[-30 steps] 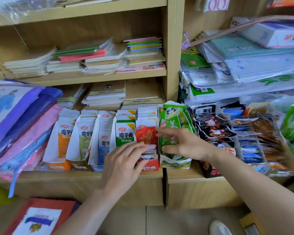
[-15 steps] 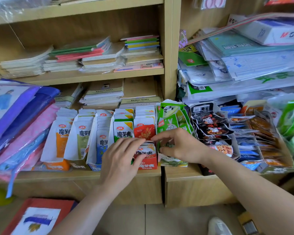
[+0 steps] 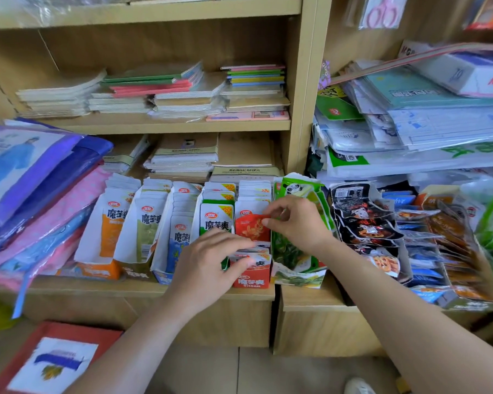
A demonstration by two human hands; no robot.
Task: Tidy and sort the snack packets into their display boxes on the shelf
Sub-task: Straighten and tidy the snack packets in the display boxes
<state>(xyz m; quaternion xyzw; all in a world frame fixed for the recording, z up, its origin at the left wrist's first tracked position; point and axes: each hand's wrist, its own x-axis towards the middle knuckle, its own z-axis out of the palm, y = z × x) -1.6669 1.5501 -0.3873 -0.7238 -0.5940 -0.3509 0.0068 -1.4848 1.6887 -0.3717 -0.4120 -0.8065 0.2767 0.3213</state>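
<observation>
i have both bare hands down at the row of open-topped cardboard display boxes on the wooden shelf (image 3: pixel 143 288). my right hand (image 3: pixel 298 223) pinches the top right corner of a red foil snack packet (image 3: pixel 251 227) between thumb and forefinger, the other fingers curled in; the packet stands at the front of the red display box (image 3: pixel 251 275), leaning a little, with more white-topped packets filed behind it toward the far end. my left hand (image 3: pixel 208 265) lies palm down over the near end of that red box and the green-and-white display box (image 3: pixel 217 220) just left of it, fingers spread flat and holding nothing, the fingertips (image 3: pixel 246 263) resting on the packets at the red box's near edge. further left stand a blue-and-white display box (image 3: pixel 180 237), an olive-green display box (image 3: pixel 147 231) and an orange display box (image 3: pixel 111 231), each packed with upright packets. just right of the red box, touching it, is a torn green panda-printed box (image 3: pixel 295 189) holding green packets, and my right wrist crosses in front of it. right of that, black printed snack packets (image 3: pixel 362 217) lie in a loose overlapping heap, with blue and brown packets (image 3: pixel 444 237) beyond. stacked thin notebooks (image 3: pixel 160 92) fill the shelf above, and purple and pink plastic-wrapped bundles (image 3: pixel 34 177) slope down at the far left.
</observation>
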